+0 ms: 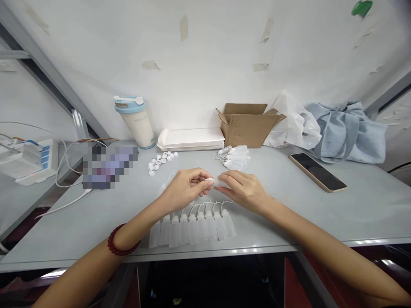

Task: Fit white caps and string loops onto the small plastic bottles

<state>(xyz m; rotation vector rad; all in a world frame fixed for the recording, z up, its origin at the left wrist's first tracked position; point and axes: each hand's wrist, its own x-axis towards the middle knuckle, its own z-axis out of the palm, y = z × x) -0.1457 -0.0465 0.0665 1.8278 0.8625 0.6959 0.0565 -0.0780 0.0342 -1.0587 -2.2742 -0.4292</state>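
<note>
My left hand (186,186) and my right hand (242,190) meet over the middle of the grey table (321,214). Together they pinch one small translucent squeeze bottle (217,182); the left fingertips are at its white cap end, the right fingers hold its body. Just below my hands lies a neat row of several finished bottles (192,224) with thin cap tethers. A loose pile of bottles (234,157) lies beyond my hands, and several small white caps (160,161) are scattered to the left of it.
At the back stand a lidded cup (136,122), a stack of white trays (191,139) and an open cardboard box (247,124). A phone (317,172) lies at the right, with a plastic bag and blue cloth (348,130) behind it. A power strip (28,160) and cables sit at the left.
</note>
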